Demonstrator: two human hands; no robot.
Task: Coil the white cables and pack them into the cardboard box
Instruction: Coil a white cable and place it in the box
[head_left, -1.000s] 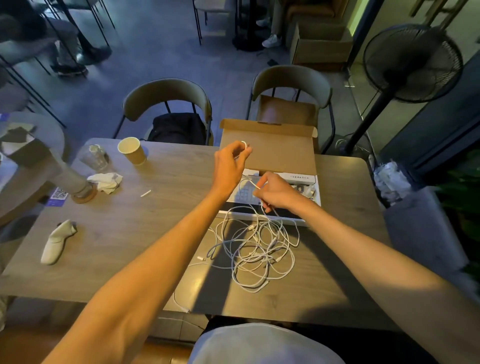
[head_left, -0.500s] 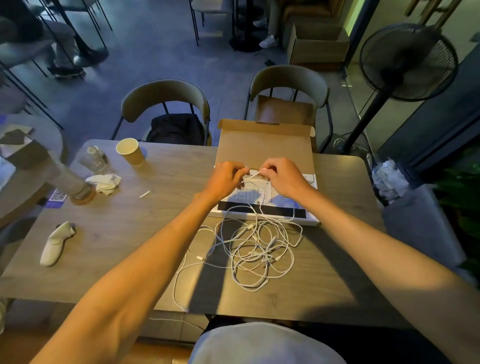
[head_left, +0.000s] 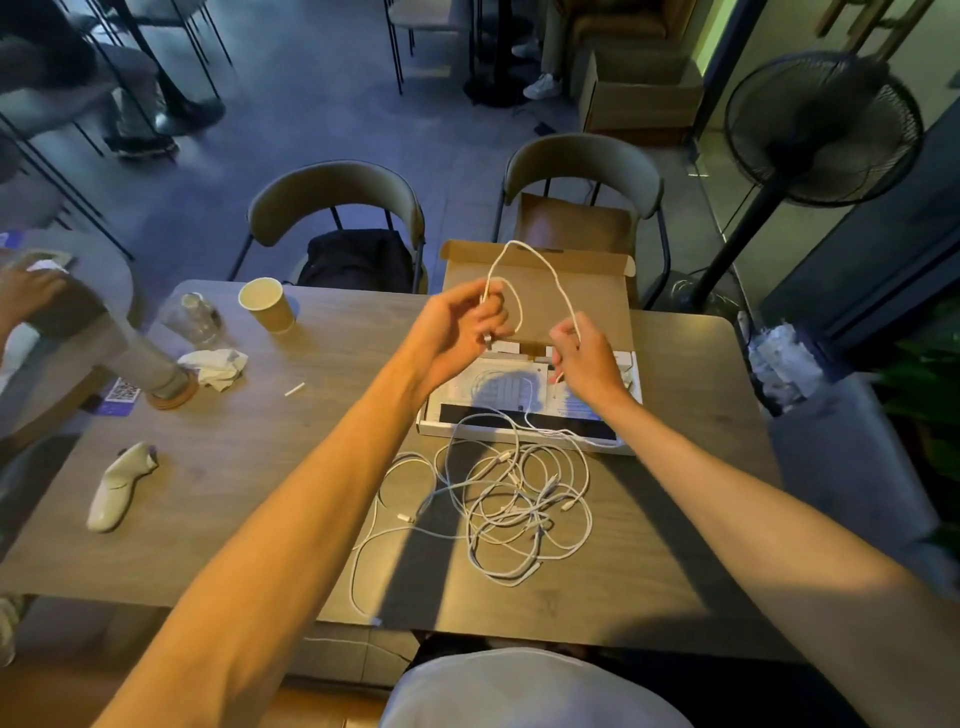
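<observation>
Now the left hand (head_left: 457, 332) pinches 1 white cable (head_left: 521, 244), fingers curled round a small loop, and the right hand (head_left: 589, 364) pinches the same cable between thumb and fingertips, so an arch stands above both. To coil well, I judge, pass each turn from the right fingers into the left at an equal size, letting slack rise freely from the tangle (head_left: 519, 504) below the wrists. The cardboard box (head_left: 587, 291) lies open just beyond the fingers.
</observation>
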